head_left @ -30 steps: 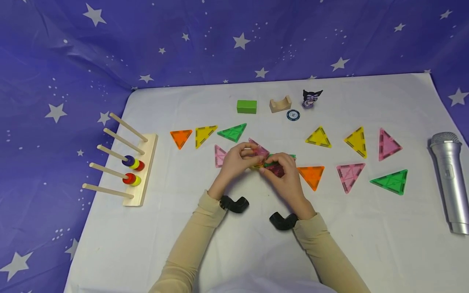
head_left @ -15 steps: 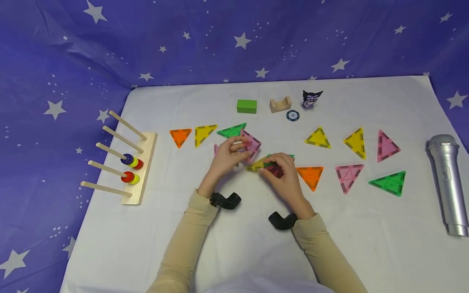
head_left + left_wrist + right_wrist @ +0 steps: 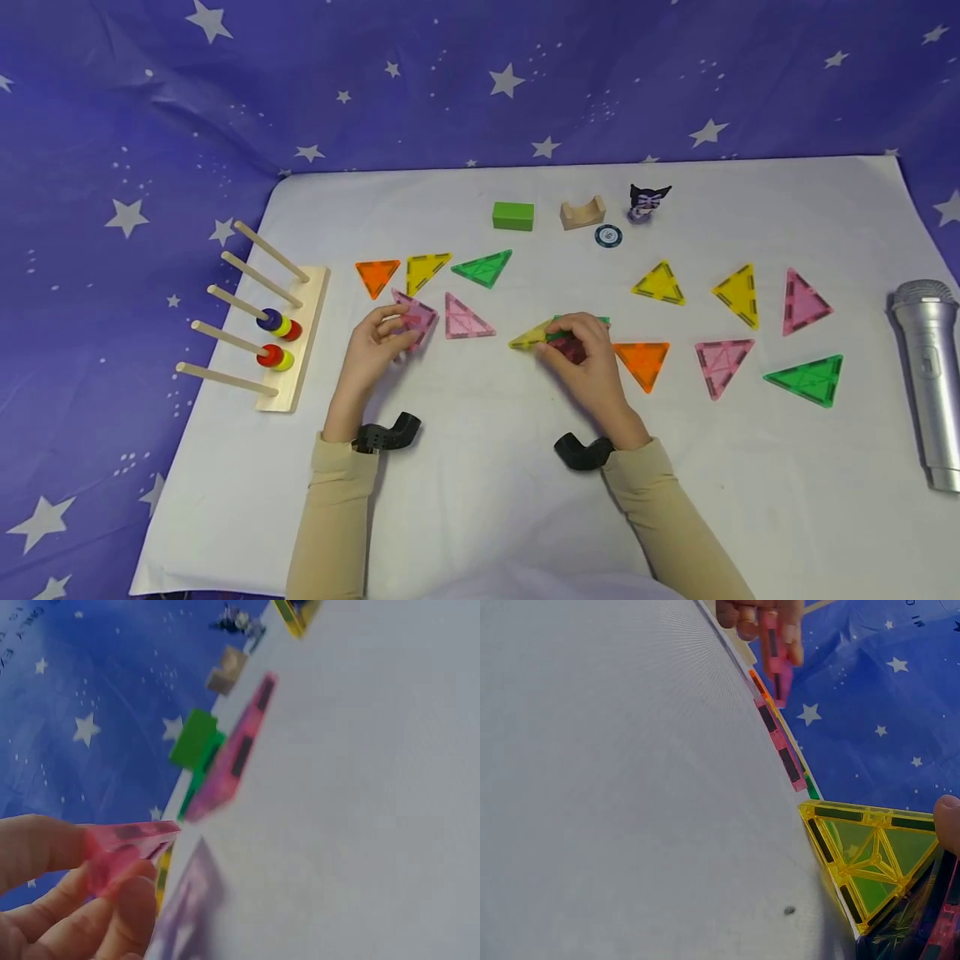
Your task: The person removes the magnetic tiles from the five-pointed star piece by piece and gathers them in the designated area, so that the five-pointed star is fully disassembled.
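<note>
Raised over the table's left half, my left hand [image 3: 375,346] pinches a translucent pink triangular magnetic tile [image 3: 422,320] between thumb and fingers. The left wrist view shows that tile [image 3: 124,844] tilted above the cloth. Another pink tile [image 3: 467,318] lies just right of it. My right hand [image 3: 588,362] grips a cluster of joined magnetic tiles at the table's middle. A yellow triangle [image 3: 528,336] sticks out on its left, a green tile [image 3: 600,321] shows behind the fingers, and a dark pink one [image 3: 570,350] is partly hidden under the hand.
Orange [image 3: 377,277], yellow [image 3: 426,271] and green [image 3: 483,268] tiles lie behind the left hand. Several more tiles, including an orange one [image 3: 642,364], spread rightward. A peg stand [image 3: 300,350] is at left, a microphone [image 3: 928,387] at far right, a green block [image 3: 513,217] behind.
My left hand has moved left with the pink tile, away from the tile cluster. The right hand stays in place on the cluster.
</note>
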Demonstrator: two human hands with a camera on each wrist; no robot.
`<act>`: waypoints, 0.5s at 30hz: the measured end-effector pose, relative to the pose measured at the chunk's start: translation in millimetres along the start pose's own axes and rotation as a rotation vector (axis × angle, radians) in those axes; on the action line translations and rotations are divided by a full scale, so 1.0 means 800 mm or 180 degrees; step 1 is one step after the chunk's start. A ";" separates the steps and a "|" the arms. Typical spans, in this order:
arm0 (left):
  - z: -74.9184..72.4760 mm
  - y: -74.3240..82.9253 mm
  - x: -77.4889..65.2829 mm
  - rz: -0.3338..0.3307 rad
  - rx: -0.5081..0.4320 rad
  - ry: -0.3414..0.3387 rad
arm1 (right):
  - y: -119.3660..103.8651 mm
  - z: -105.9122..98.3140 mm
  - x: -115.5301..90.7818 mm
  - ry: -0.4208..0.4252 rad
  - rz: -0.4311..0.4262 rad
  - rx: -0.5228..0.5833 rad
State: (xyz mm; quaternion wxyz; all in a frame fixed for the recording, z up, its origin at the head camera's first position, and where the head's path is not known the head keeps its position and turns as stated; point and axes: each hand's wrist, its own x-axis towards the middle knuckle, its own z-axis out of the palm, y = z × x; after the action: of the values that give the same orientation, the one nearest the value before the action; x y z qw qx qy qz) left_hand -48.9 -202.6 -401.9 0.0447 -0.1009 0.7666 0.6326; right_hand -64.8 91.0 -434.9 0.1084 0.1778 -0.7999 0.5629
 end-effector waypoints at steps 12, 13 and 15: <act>0.000 -0.009 -0.011 0.0339 0.1558 0.0041 | 0.000 0.001 0.001 0.0028 0.0001 0.0009; 0.000 -0.009 -0.011 0.0366 0.1587 0.0085 | 0.000 0.001 0.001 0.0037 0.0000 0.0006; 0.002 -0.006 -0.012 0.0429 0.1540 0.0144 | -0.001 0.001 0.002 0.0055 0.0007 0.0012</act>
State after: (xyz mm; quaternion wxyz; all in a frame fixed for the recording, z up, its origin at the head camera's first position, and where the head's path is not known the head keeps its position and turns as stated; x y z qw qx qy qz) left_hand -38.8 -200.9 -404.8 0.0081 -0.0501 0.9015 0.4298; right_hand -66.0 89.6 -433.9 0.1144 0.1722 -0.7980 0.5661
